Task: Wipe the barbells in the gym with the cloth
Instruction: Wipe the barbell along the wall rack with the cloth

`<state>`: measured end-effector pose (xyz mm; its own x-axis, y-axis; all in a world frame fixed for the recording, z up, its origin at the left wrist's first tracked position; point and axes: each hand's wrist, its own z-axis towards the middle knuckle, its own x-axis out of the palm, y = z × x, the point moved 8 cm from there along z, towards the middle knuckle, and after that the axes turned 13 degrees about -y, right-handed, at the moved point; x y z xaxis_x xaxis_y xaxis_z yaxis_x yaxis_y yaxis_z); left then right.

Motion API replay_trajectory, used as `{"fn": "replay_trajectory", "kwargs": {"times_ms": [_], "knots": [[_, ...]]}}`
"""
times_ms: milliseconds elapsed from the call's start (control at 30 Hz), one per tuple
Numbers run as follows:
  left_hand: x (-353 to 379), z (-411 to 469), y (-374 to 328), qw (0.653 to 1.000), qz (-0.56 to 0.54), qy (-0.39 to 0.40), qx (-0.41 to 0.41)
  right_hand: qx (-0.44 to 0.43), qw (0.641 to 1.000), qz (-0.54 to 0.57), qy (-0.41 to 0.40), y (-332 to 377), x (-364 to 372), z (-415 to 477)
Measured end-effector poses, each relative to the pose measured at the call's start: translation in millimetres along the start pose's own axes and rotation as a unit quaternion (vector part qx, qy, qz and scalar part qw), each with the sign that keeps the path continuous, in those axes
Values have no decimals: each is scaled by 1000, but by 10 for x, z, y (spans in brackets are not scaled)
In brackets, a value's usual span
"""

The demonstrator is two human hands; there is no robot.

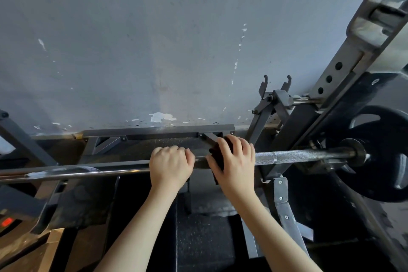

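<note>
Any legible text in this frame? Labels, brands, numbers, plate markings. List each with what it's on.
None readable.
The weight plate: any raised marking is too dark to make out.
The red patch at the lower left edge: blurred, no characters legible.
The barbell, cloth and wall: no text visible.

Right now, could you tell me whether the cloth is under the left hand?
No, the dark cloth sits on the barbell under the right hand; the left hand grips the barbell bare.

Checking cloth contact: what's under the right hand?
A dark cloth draped over the knurled steel barbell bar, gripped by the right hand. The bar section beneath cloth and hand is hidden.
</note>
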<state>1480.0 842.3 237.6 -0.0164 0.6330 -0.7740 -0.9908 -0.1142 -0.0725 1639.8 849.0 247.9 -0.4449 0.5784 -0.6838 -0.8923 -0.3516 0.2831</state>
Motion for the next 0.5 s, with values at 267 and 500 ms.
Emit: {"fn": "replay_trajectory", "kwargs": {"times_ms": [267, 500], "knots": [[-3, -6, -6, 1000, 5, -7, 7, 56, 993, 9, -99, -714, -199, 158], [0, -25, 2, 1000, 2, -3, 7, -35, 996, 74, -25, 168, 78, 100]]}}
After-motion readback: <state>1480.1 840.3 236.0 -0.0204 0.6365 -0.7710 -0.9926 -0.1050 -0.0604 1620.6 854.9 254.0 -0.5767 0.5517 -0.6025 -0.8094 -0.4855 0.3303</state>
